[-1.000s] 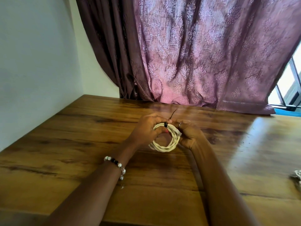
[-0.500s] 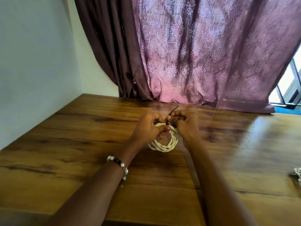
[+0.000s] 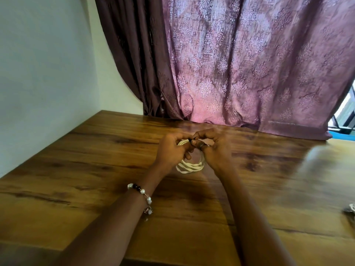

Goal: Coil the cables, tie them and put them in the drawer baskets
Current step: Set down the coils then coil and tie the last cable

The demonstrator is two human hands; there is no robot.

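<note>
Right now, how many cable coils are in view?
2, perhaps. One coil is held by both hands at table centre; a pale bundle, cut off at the right edge, may be another.

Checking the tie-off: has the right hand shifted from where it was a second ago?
Yes. The right hand has moved left along the table, closing onto the left hand at the top of the white cable coil.

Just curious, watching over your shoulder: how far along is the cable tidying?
Done: the white cable is already coiled. In hand: the left hand and right hand work a black tie at its top. Left: stowing it; no drawer basket shows, and something pale lies at the table's right edge.
</note>
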